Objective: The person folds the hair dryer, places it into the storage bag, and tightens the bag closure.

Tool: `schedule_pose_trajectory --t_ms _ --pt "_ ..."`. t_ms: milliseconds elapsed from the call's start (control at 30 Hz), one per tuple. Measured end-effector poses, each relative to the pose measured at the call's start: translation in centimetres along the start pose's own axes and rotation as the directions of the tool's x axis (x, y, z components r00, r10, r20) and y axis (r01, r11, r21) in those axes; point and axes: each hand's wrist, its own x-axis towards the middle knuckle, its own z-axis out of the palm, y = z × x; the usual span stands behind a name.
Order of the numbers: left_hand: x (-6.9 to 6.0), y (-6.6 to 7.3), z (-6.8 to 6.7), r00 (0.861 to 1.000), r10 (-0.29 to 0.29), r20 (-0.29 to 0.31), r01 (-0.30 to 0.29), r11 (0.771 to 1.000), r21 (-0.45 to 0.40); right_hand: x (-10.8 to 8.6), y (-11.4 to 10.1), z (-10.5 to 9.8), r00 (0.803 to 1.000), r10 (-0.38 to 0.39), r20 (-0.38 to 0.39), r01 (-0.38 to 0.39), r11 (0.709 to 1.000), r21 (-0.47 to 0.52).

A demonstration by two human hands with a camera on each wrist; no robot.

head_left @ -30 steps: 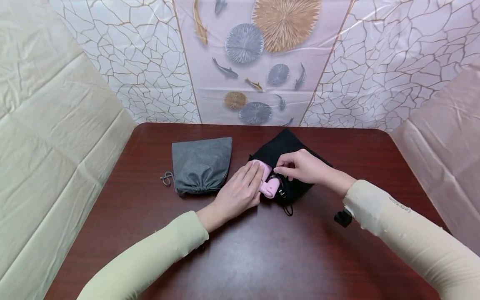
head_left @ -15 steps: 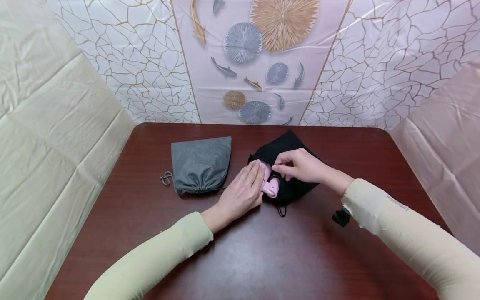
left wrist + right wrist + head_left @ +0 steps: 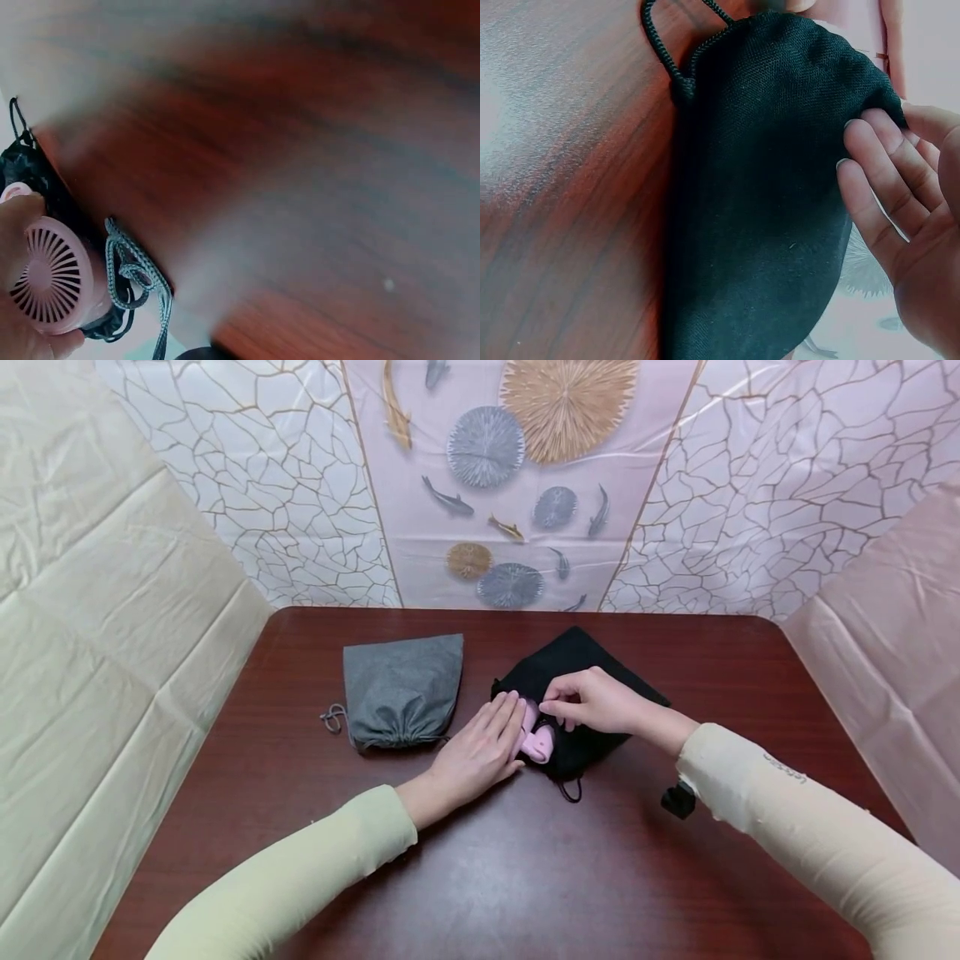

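Observation:
A small pink handheld fan (image 3: pixel 537 746) with a round slotted grille lies partly in the mouth of a black drawstring bag (image 3: pixel 581 660). My left hand (image 3: pixel 480 752) holds the fan, its fingers laid across the body in the head view. In the left wrist view, the fan's grille (image 3: pixel 46 277) shows between the fingers and thumb. With thumb and forefinger, my right hand (image 3: pixel 588 700) pinches the rim of the bag's mouth. The right wrist view shows the other fingers (image 3: pixel 877 191) lying loosely along the black cloth (image 3: pixel 765 187).
To the left lies a grey drawstring bag (image 3: pixel 405 689), its grey cord (image 3: pixel 142 274) near the fan in the left wrist view. A black cord loop (image 3: pixel 572 791) sticks out at the black bag's near side. Patterned cloth (image 3: pixel 480 485) hangs behind the brown table (image 3: pixel 480 877).
My right hand first drifts left, then dips slightly toward me with the bag's rim. Cloth now covers more of the fan and the black cable seen beside it. The left hand stays on the fan.

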Motion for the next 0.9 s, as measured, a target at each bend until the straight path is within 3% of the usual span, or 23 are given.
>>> schedule_pose_trajectory --t_ms 167,400,733,900 --pt "-0.6 -0.3 -0.3 0.996 -0.081 0.025 0.082 0.996 -0.043 0.2 0.0 0.3 1.0 -0.008 0.014 0.008 1.0 0.007" --pt "-1.6 -0.1 -0.8 0.973 -0.219 0.065 0.225 0.968 -0.11 0.4 0.0 0.3 1.0 -0.016 0.0 0.016 1.0 -0.001" --pt "-1.4 -0.1 -1.0 0.955 -0.295 0.013 0.294 0.946 -0.133 0.4 0.1 0.1 0.999 -0.026 -0.034 0.027 1.0 0.01" --pt "-1.4 -0.2 -0.6 0.958 -0.286 -0.028 0.278 0.948 -0.156 0.4 0.3 0.1 0.998 -0.039 -0.046 0.039 0.999 0.008"
